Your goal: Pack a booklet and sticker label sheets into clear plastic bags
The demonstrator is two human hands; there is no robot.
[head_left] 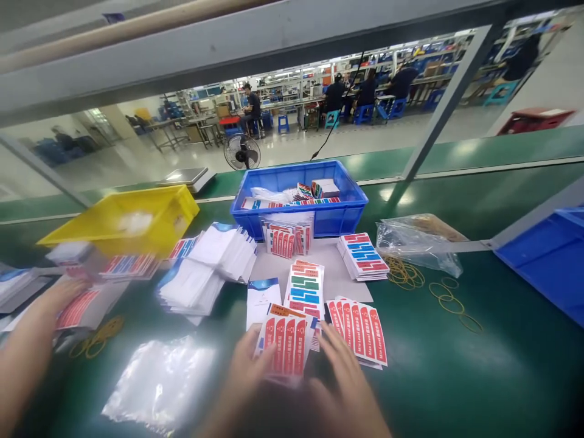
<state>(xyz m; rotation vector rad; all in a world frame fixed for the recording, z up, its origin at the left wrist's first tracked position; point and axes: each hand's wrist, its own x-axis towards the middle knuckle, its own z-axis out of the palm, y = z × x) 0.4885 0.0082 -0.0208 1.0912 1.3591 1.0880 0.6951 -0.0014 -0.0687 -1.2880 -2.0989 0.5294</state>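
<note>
My left hand (250, 359) grips the left edge of a small pack of red-striped label sheets (285, 347), which seems to be in a clear bag. Beside its right edge is my right hand (340, 359), fingers spread. Just behind lie a sheet with red, green and blue labels (305, 289) and a white-and-blue leaflet (263, 298). To the right, red label sheets (360, 331) are fanned out on the green table (438, 377). A stack of multicoloured sheets (364, 257) stands further back, left of yellow rubber bands (404, 274).
A blue bin (298, 216) holds sheets and bags. White leaflets (205, 267) are piled left of it, near a yellow bin (123, 222). Clear bags (157, 380) lie front left. Another person's arm (31, 340) reaches in at left. A frame post (449, 100) rises behind.
</note>
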